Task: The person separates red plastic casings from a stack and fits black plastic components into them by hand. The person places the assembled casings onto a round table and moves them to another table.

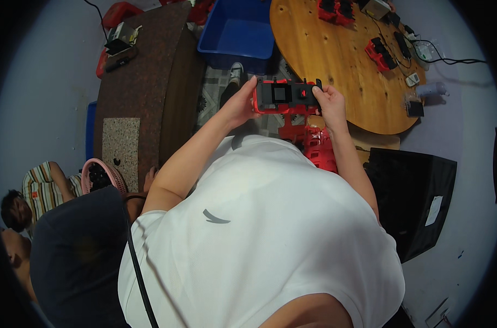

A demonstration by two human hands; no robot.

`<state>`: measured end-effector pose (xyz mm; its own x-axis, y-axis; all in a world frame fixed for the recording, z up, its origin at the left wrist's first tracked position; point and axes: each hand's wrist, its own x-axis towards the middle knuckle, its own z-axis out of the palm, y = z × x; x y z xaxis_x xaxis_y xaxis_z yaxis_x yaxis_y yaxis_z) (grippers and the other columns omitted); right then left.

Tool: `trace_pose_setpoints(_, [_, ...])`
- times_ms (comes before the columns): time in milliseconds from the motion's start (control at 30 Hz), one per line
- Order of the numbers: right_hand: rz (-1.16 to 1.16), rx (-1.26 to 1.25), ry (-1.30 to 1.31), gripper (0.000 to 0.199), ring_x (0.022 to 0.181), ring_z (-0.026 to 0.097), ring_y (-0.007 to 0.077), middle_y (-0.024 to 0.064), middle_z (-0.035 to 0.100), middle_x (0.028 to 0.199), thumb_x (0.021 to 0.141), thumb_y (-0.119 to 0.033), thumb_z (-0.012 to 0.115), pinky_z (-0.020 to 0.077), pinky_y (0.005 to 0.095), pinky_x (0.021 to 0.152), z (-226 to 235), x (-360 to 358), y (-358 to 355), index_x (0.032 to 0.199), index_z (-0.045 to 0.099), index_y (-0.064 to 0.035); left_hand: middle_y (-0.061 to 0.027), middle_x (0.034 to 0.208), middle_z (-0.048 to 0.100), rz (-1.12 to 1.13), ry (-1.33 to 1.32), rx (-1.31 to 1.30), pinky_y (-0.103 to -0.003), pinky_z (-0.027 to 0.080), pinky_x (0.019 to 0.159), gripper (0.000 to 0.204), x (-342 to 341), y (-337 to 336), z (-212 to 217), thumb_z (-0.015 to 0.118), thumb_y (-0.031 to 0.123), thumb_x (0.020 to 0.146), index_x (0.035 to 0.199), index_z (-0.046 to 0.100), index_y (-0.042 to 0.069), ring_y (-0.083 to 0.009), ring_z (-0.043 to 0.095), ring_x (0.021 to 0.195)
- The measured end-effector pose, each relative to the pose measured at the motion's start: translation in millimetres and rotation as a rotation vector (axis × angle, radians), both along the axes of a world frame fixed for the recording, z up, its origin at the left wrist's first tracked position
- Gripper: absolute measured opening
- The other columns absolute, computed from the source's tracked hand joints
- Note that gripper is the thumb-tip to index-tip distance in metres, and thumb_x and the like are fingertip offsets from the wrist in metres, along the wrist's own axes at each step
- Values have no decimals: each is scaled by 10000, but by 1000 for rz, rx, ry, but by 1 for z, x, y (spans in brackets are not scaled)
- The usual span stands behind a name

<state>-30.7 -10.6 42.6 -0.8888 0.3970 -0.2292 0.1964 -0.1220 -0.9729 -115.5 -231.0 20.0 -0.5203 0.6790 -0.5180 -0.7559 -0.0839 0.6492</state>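
A black and red device with a small dark square panel on its face is held up in front of my body, between my two hands. My left hand grips its left end, the thumb near the top corner. At the other end my right hand pinches the black edge between thumb and fingers. Below the device, several red plastic parts show between my shirt and right forearm. What they rest on is mostly hidden.
Ahead is a blue tub. A round-edged wooden table at right bears more red and black units and cables. At left stands a brown table, with a pink basket and two people nearby. A black cabinet is at right.
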Motion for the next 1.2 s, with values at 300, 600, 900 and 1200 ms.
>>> trace_pose_setpoints(300, [-60, 88, -72, 140, 522, 523, 36, 9, 611, 655, 835, -154, 618, 378, 170, 440, -14, -3, 42, 819, 563, -26, -16, 1141, 517, -99, 30, 14, -376, 353, 859, 491, -25, 43, 1, 366, 565, 881, 1167, 469, 180, -176, 474, 1025])
trace_pose_setpoints(600, [-186, 836, -256, 209, 563, 481, 48, -1, 532, 602, 796, -178, 663, 414, 237, 525, 8, 0, 86, 799, 571, 10, -111, 1140, 485, -308, 85, 96, -341, 461, 856, 473, -74, 123, -2, 580, 234, 796, 1184, 362, 73, -209, 510, 1055])
trace_pose_setpoints(900, [-540, 258, -201, 281, 652, 537, 108, 58, 596, 688, 824, -264, 602, 437, 277, 608, -7, 12, 124, 819, 601, 18, -104, 1119, 488, -670, 61, 111, -350, 459, 878, 508, -120, 215, -1, 586, 217, 754, 1193, 380, 63, -207, 518, 1037])
trace_pose_setpoints(1200, [-718, 125, -382, 313, 524, 449, 82, 36, 523, 622, 903, -286, 493, 380, 237, 490, -1, 5, 114, 780, 546, -3, -128, 1104, 577, -861, -48, 2, -327, 546, 672, 537, -154, 285, -34, 532, 388, 822, 1238, 433, 63, -238, 623, 895])
